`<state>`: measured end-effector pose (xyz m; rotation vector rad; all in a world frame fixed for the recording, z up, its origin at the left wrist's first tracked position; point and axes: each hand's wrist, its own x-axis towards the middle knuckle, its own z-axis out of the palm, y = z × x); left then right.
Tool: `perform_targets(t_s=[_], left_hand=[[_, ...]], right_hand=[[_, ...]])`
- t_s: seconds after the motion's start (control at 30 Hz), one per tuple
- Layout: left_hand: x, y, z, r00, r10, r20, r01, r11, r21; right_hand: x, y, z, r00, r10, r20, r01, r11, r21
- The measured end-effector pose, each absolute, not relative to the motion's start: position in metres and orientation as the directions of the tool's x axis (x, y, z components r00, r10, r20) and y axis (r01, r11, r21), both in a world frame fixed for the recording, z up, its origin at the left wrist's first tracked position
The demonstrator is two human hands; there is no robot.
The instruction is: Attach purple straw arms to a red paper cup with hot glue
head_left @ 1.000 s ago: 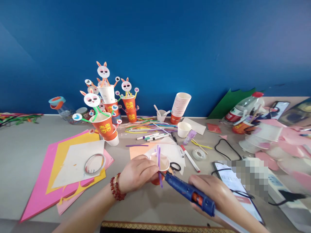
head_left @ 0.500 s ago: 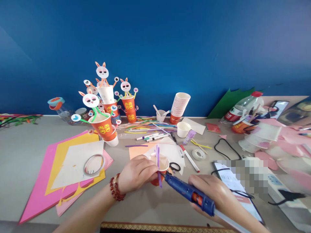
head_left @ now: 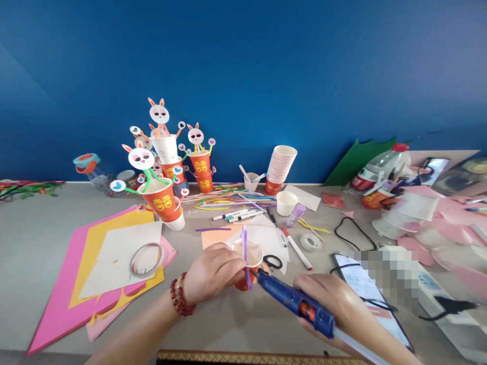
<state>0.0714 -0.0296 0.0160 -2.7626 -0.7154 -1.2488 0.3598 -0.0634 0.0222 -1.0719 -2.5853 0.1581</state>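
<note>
My left hand (head_left: pixel 218 271), with red bead bracelets at its wrist, is closed on the near left side of a red paper cup (head_left: pixel 255 253). Its fingertips press near a purple pipe cleaner (head_left: pixel 245 243) that stands up across the cup's rim and hangs down the outside. Wrapped in my right hand (head_left: pixel 323 296) is a blue hot glue gun (head_left: pixel 292 299), a clear glue stick poking out of its back. The gun's nozzle points left and lies at the cup's side, close to the pipe cleaner; I cannot tell whether it touches.
Finished rabbit cups (head_left: pixel 160 197) stand back left, beside coloured paper sheets (head_left: pixel 49 304) and a tape ring (head_left: pixel 162 258). Stacked cups (head_left: pixel 281 165), loose pipe cleaners and markers (head_left: pixel 299 248) lie behind. At right are a phone (head_left: pixel 384 314), a power strip (head_left: pixel 429 284) and cords.
The view has shifted very slightly. The glue gun's nozzle stays by the pipe cleaner, and both hands keep nearly the same positions and grips.
</note>
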Motion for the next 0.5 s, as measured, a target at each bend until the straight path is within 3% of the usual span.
perform_targets(t_s=[0.13,0.27,0.5], left_hand=[[0.071,-0.03,0.016,0.573,0.4,0.716,0.416,-0.894,0.166],[0.07,-0.03,0.014,0.571,0.412,0.71,0.417,-0.891,0.182],[0.069,-0.031,0.007,0.559,0.473,0.681,0.412,-0.871,0.266]], right_hand=[[0.36,-0.063,0.027,-0.669,0.69,0.278,0.637,0.724,-0.264],[0.36,-0.064,0.04,-0.664,0.697,0.271,0.577,0.708,-0.407],[0.355,-0.068,0.056,-0.491,0.863,0.119,0.551,0.413,-0.725]])
